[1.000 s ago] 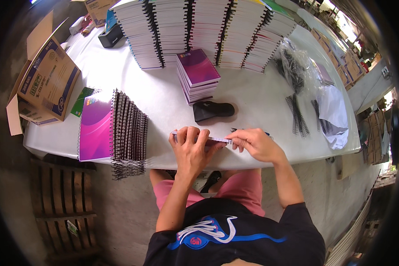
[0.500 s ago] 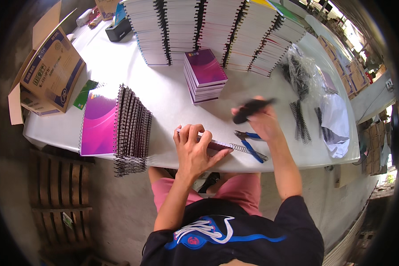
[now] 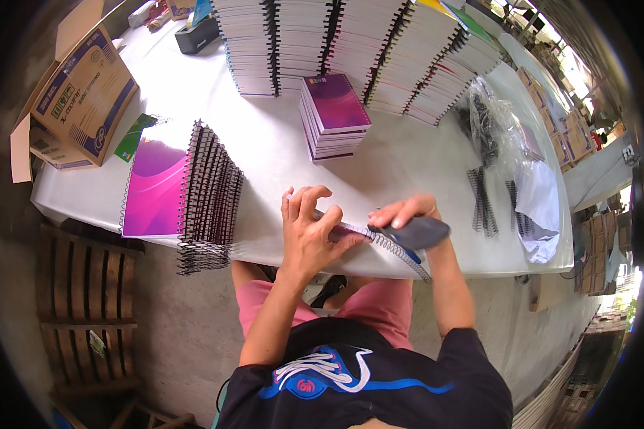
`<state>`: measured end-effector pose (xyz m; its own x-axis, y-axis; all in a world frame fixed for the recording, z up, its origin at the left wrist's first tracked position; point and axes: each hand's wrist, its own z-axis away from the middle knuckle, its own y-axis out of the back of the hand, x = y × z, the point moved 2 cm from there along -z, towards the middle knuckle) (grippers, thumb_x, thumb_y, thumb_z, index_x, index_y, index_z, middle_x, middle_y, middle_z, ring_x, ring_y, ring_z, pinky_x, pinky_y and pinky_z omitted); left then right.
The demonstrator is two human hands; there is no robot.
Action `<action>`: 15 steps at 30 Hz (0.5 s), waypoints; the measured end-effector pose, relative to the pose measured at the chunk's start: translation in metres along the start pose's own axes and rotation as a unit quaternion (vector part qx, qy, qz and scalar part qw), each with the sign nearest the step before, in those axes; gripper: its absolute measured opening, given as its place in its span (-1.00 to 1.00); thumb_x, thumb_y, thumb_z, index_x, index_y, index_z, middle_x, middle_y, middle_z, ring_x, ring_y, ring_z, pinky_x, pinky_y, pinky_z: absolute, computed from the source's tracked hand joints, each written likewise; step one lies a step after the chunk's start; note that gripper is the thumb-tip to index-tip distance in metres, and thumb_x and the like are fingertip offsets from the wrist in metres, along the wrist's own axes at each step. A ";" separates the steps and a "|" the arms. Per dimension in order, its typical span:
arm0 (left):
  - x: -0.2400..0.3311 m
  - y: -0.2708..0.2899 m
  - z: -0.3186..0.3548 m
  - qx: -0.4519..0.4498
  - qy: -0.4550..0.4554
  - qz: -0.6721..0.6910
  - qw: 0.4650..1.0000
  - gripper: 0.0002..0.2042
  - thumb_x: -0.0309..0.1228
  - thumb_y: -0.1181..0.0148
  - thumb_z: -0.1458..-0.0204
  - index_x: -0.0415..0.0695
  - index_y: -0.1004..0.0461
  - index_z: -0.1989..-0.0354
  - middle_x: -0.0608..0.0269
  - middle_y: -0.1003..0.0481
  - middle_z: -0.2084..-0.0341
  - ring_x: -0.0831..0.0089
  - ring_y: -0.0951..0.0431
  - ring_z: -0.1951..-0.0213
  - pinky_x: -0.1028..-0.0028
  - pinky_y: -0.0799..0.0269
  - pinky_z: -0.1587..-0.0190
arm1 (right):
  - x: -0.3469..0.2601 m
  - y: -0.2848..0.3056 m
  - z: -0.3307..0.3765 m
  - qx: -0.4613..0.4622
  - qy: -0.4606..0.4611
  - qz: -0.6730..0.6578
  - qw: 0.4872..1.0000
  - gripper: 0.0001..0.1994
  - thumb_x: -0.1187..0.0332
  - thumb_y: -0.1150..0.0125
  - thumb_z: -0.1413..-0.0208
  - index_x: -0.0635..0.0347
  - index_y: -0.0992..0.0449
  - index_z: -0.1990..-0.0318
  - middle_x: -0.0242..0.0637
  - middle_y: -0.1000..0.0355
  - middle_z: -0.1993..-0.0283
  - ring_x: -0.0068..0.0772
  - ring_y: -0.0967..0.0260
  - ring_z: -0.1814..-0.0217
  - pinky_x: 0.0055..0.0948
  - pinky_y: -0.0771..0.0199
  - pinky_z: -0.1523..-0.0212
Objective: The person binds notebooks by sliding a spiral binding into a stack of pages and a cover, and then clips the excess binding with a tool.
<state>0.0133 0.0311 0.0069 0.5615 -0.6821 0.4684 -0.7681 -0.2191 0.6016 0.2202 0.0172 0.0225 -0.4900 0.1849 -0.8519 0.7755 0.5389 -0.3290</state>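
My left hand (image 3: 309,232) grips a thin notebook (image 3: 348,229) held on its edge near the table's front, fingers over the far side and thumb on the near side. A spiral coil (image 3: 392,249) runs out of the notebook's right end toward the table edge. My right hand (image 3: 416,209) is closed around a dark, rounded hand-held tool (image 3: 423,234), whose exact kind I cannot make out. The tool's tip is close to the coil where it leaves the notebook. Blue-handled cutting pliers (image 3: 412,256) lie mostly hidden under the right hand and the coil.
Spiral-bound purple notebooks (image 3: 154,193) are stacked at the left. A smaller purple stack (image 3: 338,107) stands mid-table before tall piles of bound books (image 3: 304,50). Loose black coils (image 3: 483,204) and plastic wrapping (image 3: 504,125) lie right; an opened carton (image 3: 86,100) sits far left.
My right hand has come down and nearer with the dark tool, from above the pliers to the coil at the notebook's right end. The left hand keeps its grip.
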 end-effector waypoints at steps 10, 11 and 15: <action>-0.001 0.005 -0.005 0.022 -0.009 0.045 0.999 -0.51 -0.01 -0.47 0.59 -0.11 -0.39 0.61 0.08 -0.24 -0.04 0.04 -0.20 -0.06 0.11 -0.12 -0.08 | 0.002 -0.004 -0.007 0.096 -0.068 0.283 0.952 -0.89 0.53 -0.26 0.08 0.31 -0.60 0.35 0.00 -0.54 0.22 -0.17 -0.51 0.10 -0.31 -0.46 0.00; 0.000 0.006 -0.008 0.031 -0.009 0.047 0.998 -0.50 -0.02 -0.47 0.60 -0.11 -0.39 0.61 0.06 -0.23 -0.06 0.03 -0.19 -0.06 0.13 -0.12 -0.08 | 0.003 0.002 -0.010 0.141 -0.109 0.341 0.923 -0.88 0.55 -0.26 0.08 0.33 -0.61 0.33 -0.01 -0.54 0.23 -0.16 -0.50 0.10 -0.34 -0.46 0.01; -0.017 0.004 -0.004 0.009 0.036 0.059 0.998 -0.44 -0.01 -0.53 0.68 -0.13 -0.38 0.61 0.01 -0.14 -0.11 -0.01 -0.18 -0.02 0.14 -0.23 0.00 | 0.000 -0.023 -0.014 0.002 -0.043 0.328 0.944 -0.78 0.68 -0.14 0.13 0.32 -0.60 0.29 0.00 -0.53 0.19 -0.24 -0.51 0.10 -0.37 -0.48 0.02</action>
<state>0.0018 0.0440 0.0042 0.4869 -0.6528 0.5803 -0.8353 -0.1538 0.5279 0.1968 0.0167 0.0359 0.1299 0.4094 -0.9031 0.9026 0.3282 0.2786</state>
